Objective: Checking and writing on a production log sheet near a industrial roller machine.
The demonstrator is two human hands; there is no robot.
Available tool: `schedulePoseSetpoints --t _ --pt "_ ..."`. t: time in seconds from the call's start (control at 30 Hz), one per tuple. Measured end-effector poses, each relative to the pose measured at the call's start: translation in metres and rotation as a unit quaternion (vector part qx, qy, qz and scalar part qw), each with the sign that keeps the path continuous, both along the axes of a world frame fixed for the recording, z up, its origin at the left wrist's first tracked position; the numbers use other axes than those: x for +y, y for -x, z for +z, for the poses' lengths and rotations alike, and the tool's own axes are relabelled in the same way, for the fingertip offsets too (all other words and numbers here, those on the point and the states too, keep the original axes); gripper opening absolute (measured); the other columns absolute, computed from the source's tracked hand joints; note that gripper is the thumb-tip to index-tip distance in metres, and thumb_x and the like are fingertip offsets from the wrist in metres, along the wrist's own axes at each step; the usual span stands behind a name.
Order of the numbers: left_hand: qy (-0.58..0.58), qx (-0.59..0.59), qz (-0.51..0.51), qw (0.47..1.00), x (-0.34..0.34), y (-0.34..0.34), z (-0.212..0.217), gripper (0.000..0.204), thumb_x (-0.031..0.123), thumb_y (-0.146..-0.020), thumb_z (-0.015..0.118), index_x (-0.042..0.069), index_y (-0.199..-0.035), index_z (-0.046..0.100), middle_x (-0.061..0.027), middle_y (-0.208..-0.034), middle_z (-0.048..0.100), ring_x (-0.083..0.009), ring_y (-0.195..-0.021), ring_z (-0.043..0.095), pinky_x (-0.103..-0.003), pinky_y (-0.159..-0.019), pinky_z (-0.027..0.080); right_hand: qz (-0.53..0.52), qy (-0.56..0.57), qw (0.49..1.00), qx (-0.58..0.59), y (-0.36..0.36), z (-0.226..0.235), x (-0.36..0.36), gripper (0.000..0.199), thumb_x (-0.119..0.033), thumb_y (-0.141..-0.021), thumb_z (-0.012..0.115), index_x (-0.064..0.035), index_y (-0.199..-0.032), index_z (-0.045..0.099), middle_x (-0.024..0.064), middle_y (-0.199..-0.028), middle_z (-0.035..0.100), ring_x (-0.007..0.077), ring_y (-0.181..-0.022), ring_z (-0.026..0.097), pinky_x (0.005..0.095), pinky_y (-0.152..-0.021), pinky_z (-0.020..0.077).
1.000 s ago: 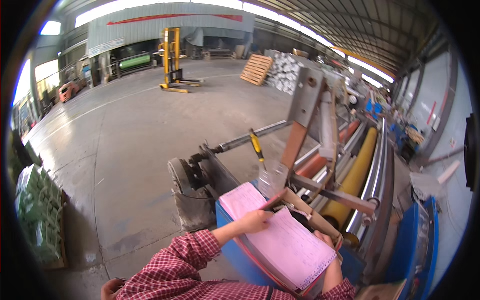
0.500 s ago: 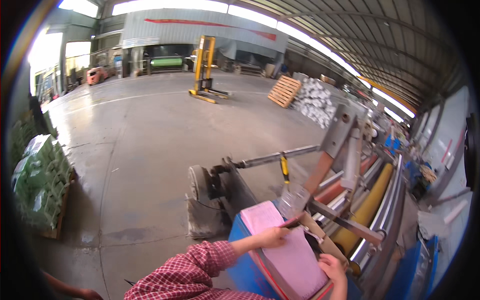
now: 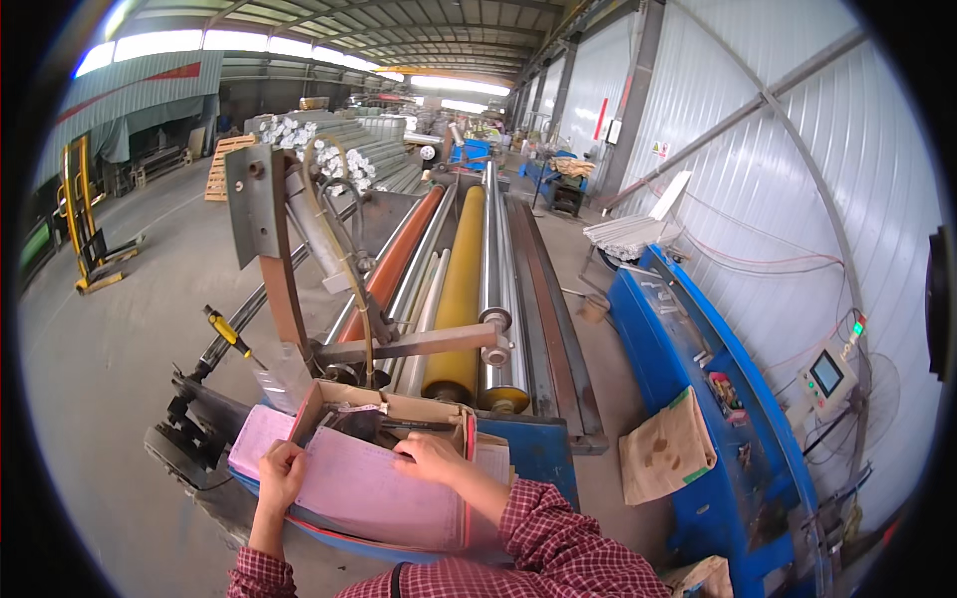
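A sheet of pink paper [image 3: 379, 490] with faint lines lies over the near part of an open cardboard box [image 3: 469, 439]. My left hand [image 3: 282, 472] is closed, gripping the paper's left edge. The fingers of my right hand [image 3: 427, 457] are curled at its upper edge, pinching it. A black pen-like item [image 3: 419, 425] and other small things, hard to make out, lie inside the box beyond the sheet. Left of the box is another pink paper pad [image 3: 261, 435]. Behind that pad stands a clear plastic container [image 3: 281, 387].
Just beyond the box is a machine with a yellow roller [image 3: 457, 289], an orange roller [image 3: 399, 254] and metal rollers. A yellow-handled screwdriver [image 3: 229, 331] stands upright at left. On the right are a blue machine bed [image 3: 653, 344], a stained cardboard piece [image 3: 666, 453] and a control panel [image 3: 825, 377].
My view has swung right, bringing the rollers and blue machine bed into fuller sight. My right hand has shifted from the paper's right side to its upper edge; my left hand stays at the sheet.
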State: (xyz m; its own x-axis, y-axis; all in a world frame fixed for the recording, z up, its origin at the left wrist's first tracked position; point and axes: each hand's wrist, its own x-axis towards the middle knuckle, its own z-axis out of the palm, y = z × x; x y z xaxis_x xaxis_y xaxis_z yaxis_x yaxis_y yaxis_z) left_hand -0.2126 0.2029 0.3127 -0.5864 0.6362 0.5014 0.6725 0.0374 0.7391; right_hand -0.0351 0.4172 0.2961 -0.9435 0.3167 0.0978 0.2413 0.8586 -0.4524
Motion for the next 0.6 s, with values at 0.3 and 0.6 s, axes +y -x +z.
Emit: schedulePoseSetpoints --t 0.3,0.6 --pt "-0.091 -0.093 0.002 0.991 -0.009 0.009 -0.012 0.018 0.008 -0.075 0.049 -0.004 -0.065 0.056 -0.0108 -0.07 0.058 -0.0179 -0.068 0.053 -0.029 -0.065 0.041 0.029 0.024 0.999 0.006 0.001 0.001 -0.003 0.036 -0.037 -0.075 0.06 -0.0098 -0.098 0.06 0.0102 -0.089 0.057 0.0282 -0.089 0.056 0.0382 -0.076 0.0445" --pt "-0.055 -0.127 0.015 0.99 -0.009 0.013 -0.013 0.017 0.007 -0.077 0.049 -0.004 -0.066 0.057 -0.0081 -0.067 0.058 -0.0147 -0.066 0.052 -0.027 -0.064 0.04 0.028 0.03 0.999 -0.018 0.005 -0.001 0.001 0.037 -0.037 -0.075 0.059 -0.008 -0.098 0.059 0.0106 -0.091 0.056 0.0278 -0.092 0.055 0.0375 -0.078 0.0438"
